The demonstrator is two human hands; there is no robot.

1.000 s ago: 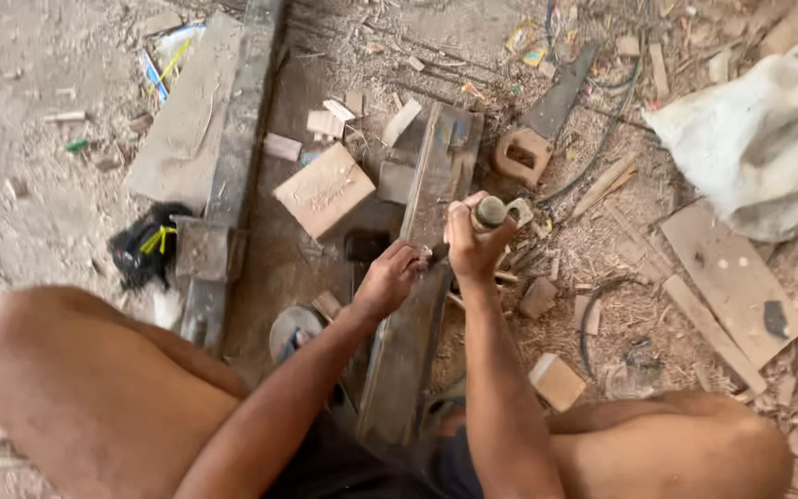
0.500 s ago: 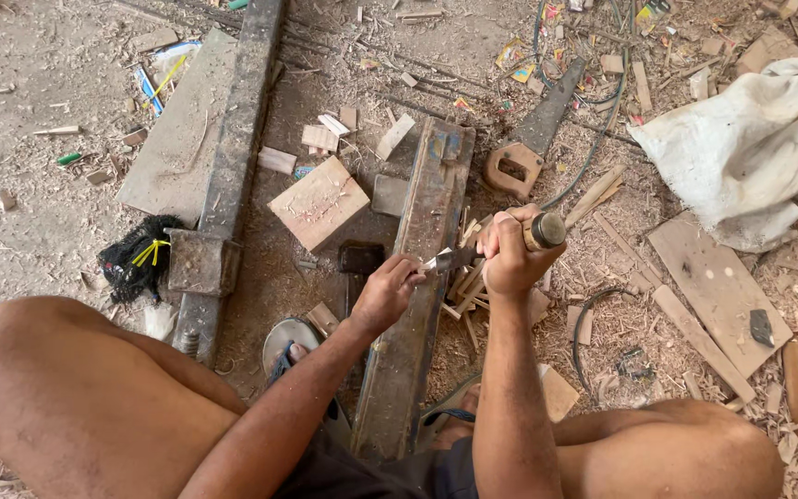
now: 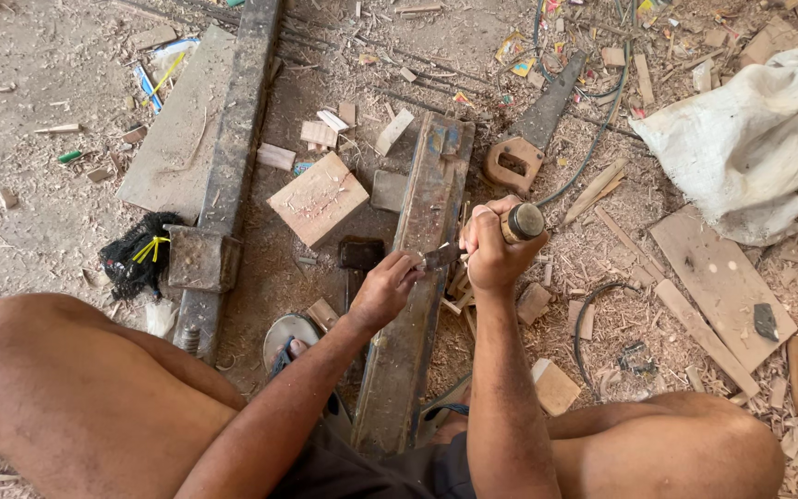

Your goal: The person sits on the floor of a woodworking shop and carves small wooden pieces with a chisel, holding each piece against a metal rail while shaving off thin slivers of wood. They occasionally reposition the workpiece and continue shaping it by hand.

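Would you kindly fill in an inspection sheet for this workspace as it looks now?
Surface: dirt floor strewn with wood shavings.
Job's things: chisel over a long beam.
Clutter: square block, offcuts, plank, white sack, black net.
Grippers: right hand gripping the chisel handle; left hand pinching its blade end.
Cables: dark cable; a loop by the right knee.
Surroundings: second beam, grey slab.

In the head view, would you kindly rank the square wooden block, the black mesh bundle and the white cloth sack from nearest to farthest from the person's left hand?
From the left hand:
1. Square wooden block, just up and to the left on the ground.
2. Black mesh bundle, farther left, beside the metal beam.
3. White cloth sack, far off at the upper right.
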